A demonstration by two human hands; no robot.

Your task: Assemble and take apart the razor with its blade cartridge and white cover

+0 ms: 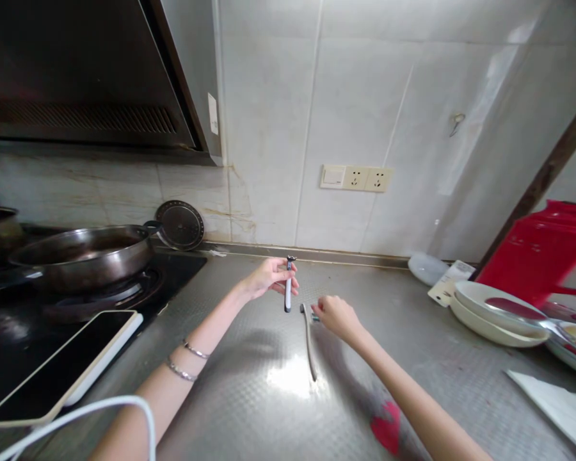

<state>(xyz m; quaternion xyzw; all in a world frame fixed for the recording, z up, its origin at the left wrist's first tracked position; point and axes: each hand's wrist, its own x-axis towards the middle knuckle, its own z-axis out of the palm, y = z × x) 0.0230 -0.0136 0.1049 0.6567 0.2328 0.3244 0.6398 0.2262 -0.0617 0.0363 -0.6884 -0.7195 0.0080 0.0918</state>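
Observation:
My left hand (272, 278) is closed around a slim tool with a white and black handle (288, 296), held upright above the steel counter. Its small dark head pokes out over the fingers; the exact kind of tool is unclear. To the right, my right hand (336, 315) is closed in a pinch low over the counter. A bit of teal and grey (315, 317) shows by its fingertips, too small to name. Between the hands lies a thin, slightly curved grey stick (309, 342) with a dark end pointing to the wall.
A phone (60, 365) lies at the left by the stove, with a white cable (120, 401) in front. A steel pan (84, 256) sits on a burner. Stacked dishes (496, 326), a red jug (532, 256) and a white card (451, 283) stand at the right.

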